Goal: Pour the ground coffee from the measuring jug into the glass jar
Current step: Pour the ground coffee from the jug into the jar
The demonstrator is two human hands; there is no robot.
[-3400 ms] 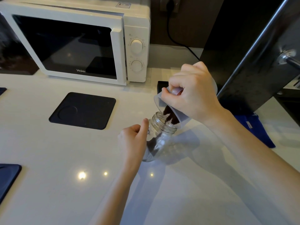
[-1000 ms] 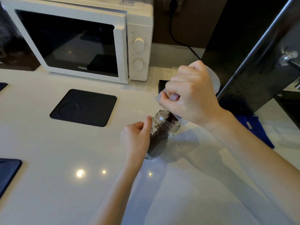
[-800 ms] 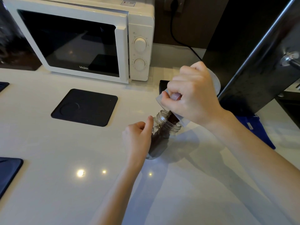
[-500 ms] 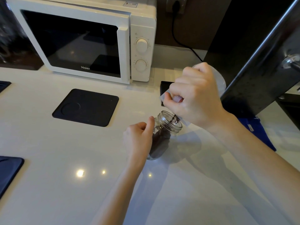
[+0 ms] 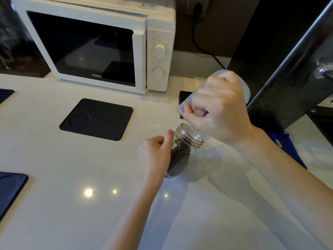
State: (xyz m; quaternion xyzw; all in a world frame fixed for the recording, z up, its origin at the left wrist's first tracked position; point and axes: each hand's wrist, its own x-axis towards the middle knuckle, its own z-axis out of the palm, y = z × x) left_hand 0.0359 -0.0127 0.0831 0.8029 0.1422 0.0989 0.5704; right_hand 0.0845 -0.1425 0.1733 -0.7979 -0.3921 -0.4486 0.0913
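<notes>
We see the glass jar (image 5: 183, 147) standing on the white surface (image 5: 72, 204), its threaded mouth open and its lower body dark with ground coffee (image 5: 178, 157). Our left hand (image 5: 155, 156) is wrapped around the jar's near side, fingers curled against the glass and the thumb lying up by the neck. Just above and beyond the jar's mouth, our right hand (image 5: 219, 112) is closed around the measuring jug (image 5: 243, 87), a translucent plastic one, tipped steeply so that its rim points down toward the jar. The rim hangs close over the mouth, a little to its far side; we cannot tell whether the two touch. We see no coffee inside the jug, though the hand covers most of it.

Beyond the right hand a small black object (image 5: 183, 98) lies on the surface, partly hidden by the jug. To the left of the left hand sits a black square mat (image 5: 97, 119), and farther left, at the near edge, another dark mat (image 5: 10, 188). Behind these stands a white microwave (image 5: 100, 44) with two dials, a black cable (image 5: 201, 44) running to the wall beside it. To the right of the right forearm lies a blue cloth (image 5: 292, 150), below a dark slanted panel (image 5: 288, 69).
</notes>
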